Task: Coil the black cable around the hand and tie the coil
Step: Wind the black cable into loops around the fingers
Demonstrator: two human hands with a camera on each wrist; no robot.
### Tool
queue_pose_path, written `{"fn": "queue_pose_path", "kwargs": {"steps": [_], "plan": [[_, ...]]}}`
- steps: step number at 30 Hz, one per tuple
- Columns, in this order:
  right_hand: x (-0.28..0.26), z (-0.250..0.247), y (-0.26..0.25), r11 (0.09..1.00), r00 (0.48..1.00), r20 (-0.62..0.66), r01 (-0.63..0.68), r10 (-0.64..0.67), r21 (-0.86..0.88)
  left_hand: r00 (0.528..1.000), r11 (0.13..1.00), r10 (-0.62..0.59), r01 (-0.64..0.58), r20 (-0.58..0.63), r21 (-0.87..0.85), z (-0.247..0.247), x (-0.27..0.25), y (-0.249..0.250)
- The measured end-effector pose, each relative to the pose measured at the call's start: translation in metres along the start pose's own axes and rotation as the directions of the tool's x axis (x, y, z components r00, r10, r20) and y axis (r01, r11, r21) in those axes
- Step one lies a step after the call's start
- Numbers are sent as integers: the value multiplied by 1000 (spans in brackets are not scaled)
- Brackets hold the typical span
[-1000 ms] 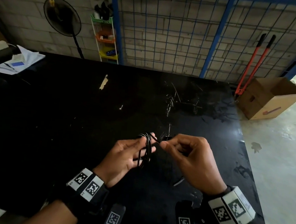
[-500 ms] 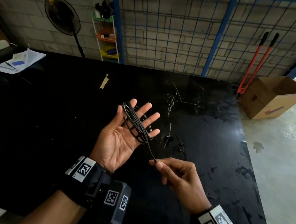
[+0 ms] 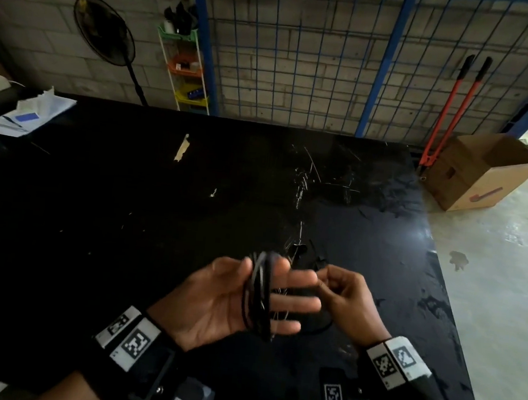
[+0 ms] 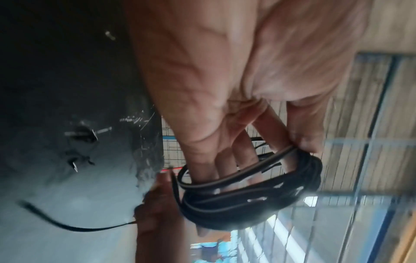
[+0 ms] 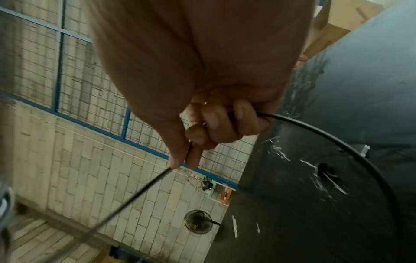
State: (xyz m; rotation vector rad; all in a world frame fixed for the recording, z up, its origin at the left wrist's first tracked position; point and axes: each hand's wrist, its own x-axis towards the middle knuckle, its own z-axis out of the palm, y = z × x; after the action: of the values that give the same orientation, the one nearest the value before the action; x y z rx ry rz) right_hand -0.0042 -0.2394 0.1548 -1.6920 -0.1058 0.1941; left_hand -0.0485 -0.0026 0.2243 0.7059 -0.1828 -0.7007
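The black cable (image 3: 258, 293) is wound in several loops around the straight fingers of my left hand (image 3: 240, 297), palm up above the black table (image 3: 125, 218). In the left wrist view the coil (image 4: 243, 192) circles the fingers near their tips, and a loose tail (image 4: 67, 226) trails off to the left. My right hand (image 3: 332, 285) is just right of the left fingertips and pinches the free end of the cable. In the right wrist view the thumb and forefinger pinch the cable (image 5: 157, 179), and its slack arcs (image 5: 337, 147) over the table.
A cardboard box (image 3: 481, 172) and red-handled bolt cutters (image 3: 451, 111) stand off the table's far right corner. Papers (image 3: 29, 116) lie at the far left. A fan (image 3: 104, 34) and a small shelf (image 3: 187, 73) stand behind, before a blue wire fence (image 3: 302, 58).
My left hand dropped back toward me, with more loops on its fingers. My right hand rose from below the left hand to beside its fingertips, bringing the cable end around.
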Motion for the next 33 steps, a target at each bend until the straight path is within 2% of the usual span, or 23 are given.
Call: {"fn": "queue_pose_path", "kwargs": {"steps": [3,6,9,12,18,21,23,27,33], "plan": [[13,-9,-19,997,999,-8,42,-42,-62,994,981,-74,88,-86,174,-8,-3,-12],[17,-10,-44,981,994,62,98,-88,-165,979,931,-72,135,-192,339,-10,-2,-21],[12,-3,-68,942,982,106,180,-156,-284,963,893,-11,130,-268,431,-12,3,-23],[4,8,-81,911,969,114,243,-217,-332,932,873,89,96,-350,479,-14,10,-20],[-5,26,-76,887,937,34,341,-348,-311,860,889,255,-30,-441,456,-23,21,-12],[-14,34,-71,892,931,50,361,-362,-272,836,907,276,-63,-474,416,-28,22,-7],[-19,39,-65,906,933,62,360,-355,-224,804,925,286,-88,-521,370,-34,21,-5],[-30,47,-51,967,967,75,247,-242,-64,771,950,280,-136,-572,282,-40,19,1],[-34,50,-28,995,990,133,36,-49,97,788,953,281,-297,-548,61,-44,18,10]]}}
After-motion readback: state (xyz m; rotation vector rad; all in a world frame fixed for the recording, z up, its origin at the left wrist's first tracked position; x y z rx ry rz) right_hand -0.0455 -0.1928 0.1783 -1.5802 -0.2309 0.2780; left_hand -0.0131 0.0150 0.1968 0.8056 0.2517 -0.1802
